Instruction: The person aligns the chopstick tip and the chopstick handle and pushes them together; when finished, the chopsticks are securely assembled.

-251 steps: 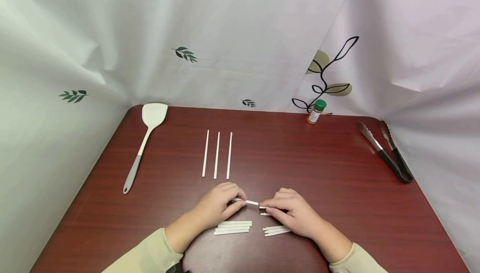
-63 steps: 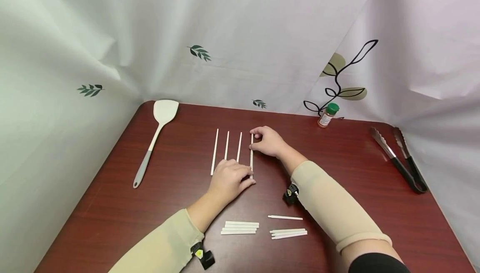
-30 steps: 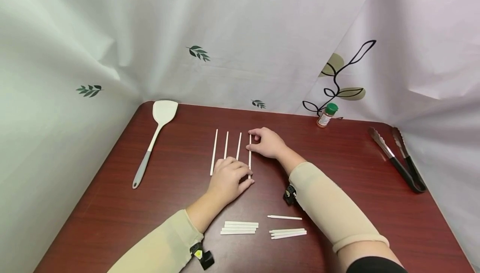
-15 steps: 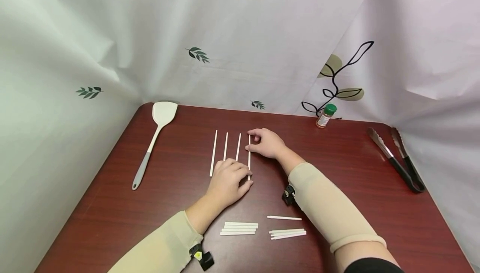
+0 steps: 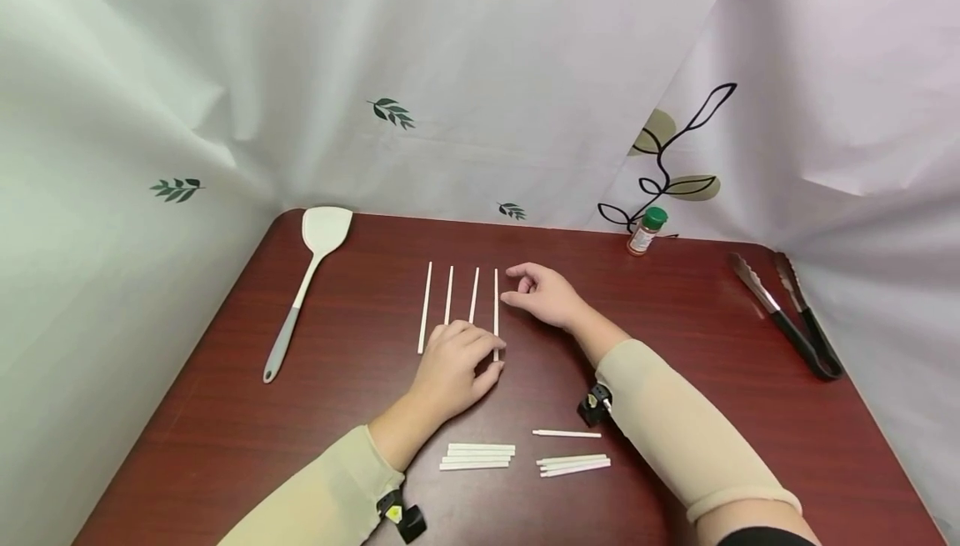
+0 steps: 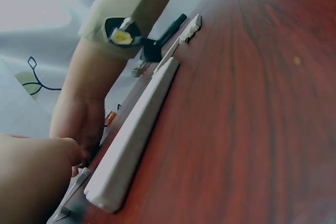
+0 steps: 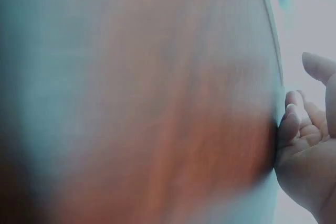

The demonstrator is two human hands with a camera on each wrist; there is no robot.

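Note:
Long thin white sticks lie side by side on the dark red table. My left hand (image 5: pixel 450 367) lies over their near ends, its finger and thumb around the near end of the rightmost stick (image 5: pixel 496 304); whether they squeeze it is hard to see. Just right of that stick's far half, my right hand (image 5: pixel 551 294) holds nothing, thumb and index finger apart. The right wrist view shows the same hand (image 7: pixel 310 166) with a gap between fingers and thumb. Nearer the body lie short sticks: a left stack (image 5: pixel 477 457), a right group (image 5: pixel 574 465) and a single one (image 5: pixel 567 433).
A white spatula with a grey handle (image 5: pixel 283 344) lies at the left. Tongs with black handles (image 5: pixel 798 338) are at the right edge. A green-capped spice jar (image 5: pixel 646 232) stands at the back against the pale curtain (image 5: pixel 480 71).
Over the last half second my right hand has let go of the rightmost stick and drawn slightly right. Before, I joined short pieces near the body and laid that long stick beside three others.

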